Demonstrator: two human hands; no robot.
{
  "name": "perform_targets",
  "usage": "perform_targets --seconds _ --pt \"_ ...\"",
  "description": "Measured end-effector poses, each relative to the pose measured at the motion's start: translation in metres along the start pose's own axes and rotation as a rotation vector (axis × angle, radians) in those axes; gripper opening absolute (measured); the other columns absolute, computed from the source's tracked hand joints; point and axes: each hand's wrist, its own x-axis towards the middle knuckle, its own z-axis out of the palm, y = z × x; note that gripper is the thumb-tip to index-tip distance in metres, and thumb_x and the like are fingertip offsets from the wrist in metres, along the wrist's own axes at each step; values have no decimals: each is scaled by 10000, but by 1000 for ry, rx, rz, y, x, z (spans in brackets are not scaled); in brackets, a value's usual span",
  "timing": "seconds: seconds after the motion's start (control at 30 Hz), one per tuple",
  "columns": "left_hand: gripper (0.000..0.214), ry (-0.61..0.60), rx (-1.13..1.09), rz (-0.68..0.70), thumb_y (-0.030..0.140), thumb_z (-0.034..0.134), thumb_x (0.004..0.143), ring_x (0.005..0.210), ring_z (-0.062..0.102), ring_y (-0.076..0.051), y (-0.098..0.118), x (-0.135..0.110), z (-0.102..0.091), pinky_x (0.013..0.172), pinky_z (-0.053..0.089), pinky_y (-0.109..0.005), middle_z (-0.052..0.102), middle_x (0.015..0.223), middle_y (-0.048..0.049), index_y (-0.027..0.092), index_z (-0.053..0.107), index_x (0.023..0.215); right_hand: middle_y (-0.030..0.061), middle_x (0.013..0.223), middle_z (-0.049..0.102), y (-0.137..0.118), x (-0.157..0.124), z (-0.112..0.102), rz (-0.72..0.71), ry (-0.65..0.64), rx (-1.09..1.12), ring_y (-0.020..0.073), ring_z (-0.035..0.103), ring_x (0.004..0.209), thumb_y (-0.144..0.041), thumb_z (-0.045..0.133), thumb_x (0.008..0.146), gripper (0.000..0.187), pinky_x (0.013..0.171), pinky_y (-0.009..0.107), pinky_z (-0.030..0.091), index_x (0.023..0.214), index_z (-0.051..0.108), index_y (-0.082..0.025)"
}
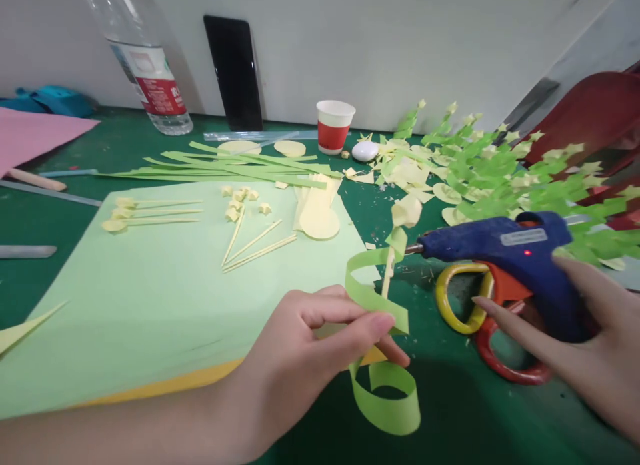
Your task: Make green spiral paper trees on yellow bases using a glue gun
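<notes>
My left hand (330, 341) pinches a curling green paper strip (373, 288) between thumb and fingers. The strip winds round a thin pale stick (389, 273) topped by a cream paper star (406, 211), held upright; the stick's lower end is hidden. My right hand (595, 331) is spread beside a blue glue gun (495, 241), one fingertip at the back of its body and the thumb stretched out over the scissors. The gun's red light is lit, and its nozzle points left, close to the strip. Scissors (463, 268) with yellow and red handles lie under the gun.
Pale green paper (165, 305) covers the table's left, bearing sticks (255, 245) and small paper stars (239, 198). Behind are green strips (225, 166), a paper cup (334, 133), a bottle (160, 85) and a phone (234, 71). Finished star stems (505, 165) stand far right.
</notes>
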Motion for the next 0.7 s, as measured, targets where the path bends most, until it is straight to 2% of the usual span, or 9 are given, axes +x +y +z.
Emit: perform_targets --seconds 0.03,0.13,0.2,0.27,0.33,0.4,0.47,0.57,0.7 --pt "277 0 -16 4 350 525 781 673 546 -141 0 0 0 627 421 -220 657 659 -14 220 730 648 19 470 462 0 3 1 11 -11 -23 258 475 426 -712 357 602 483 410 330 327 761 416 -259" --pt "266 6 -33 38 351 531 777 695 539 -137 -3 0 1 630 423 -205 644 669 -7 221 728 657 30 470 496 -2 13 0 77 -208 50 244 505 416 -684 367 593 452 380 314 348 672 424 -243" --pt "257 6 -7 68 353 530 780 690 529 -128 -4 0 1 648 418 -201 635 670 3 232 728 669 65 600 576 -4 15 -2 47 -238 50 243 547 473 -637 376 643 429 371 309 368 706 468 -223" --pt "258 7 26 92 355 524 786 669 521 -117 -5 0 1 665 411 -200 630 669 13 243 728 675 118 789 600 -6 14 -6 -88 -58 42 261 583 614 -595 338 730 464 434 337 425 828 528 -182" --pt "267 4 49 95 356 517 791 652 515 -114 -5 0 1 663 407 -201 626 666 14 241 727 674 138 880 572 -11 9 -14 -289 186 140 251 578 757 -514 312 811 448 589 354 472 929 551 -153" --pt "271 -1 60 95 352 516 791 651 518 -115 -4 0 1 651 404 -198 625 670 10 232 726 669 94 827 574 -22 4 -24 -443 227 356 184 578 727 -380 370 844 286 628 291 476 883 580 -190" --pt "270 -3 50 106 339 520 788 652 526 -111 -3 -1 2 642 403 -190 627 687 10 221 723 655 48 784 595 -37 2 -33 -493 131 614 126 580 655 -310 425 832 209 538 208 464 771 602 -218" --pt "257 -7 24 125 307 532 782 635 531 -101 -1 -1 3 640 408 -180 620 682 15 206 716 633 12 716 595 -58 6 -39 -464 -132 892 100 574 629 -246 512 775 130 531 169 464 722 628 -218" --pt "233 -11 -8 145 267 539 777 657 540 -100 0 0 3 650 413 -167 615 660 20 198 716 643 -9 688 587 -69 14 -37 -428 -425 1020 87 551 636 -224 560 730 109 550 155 458 645 629 -225"
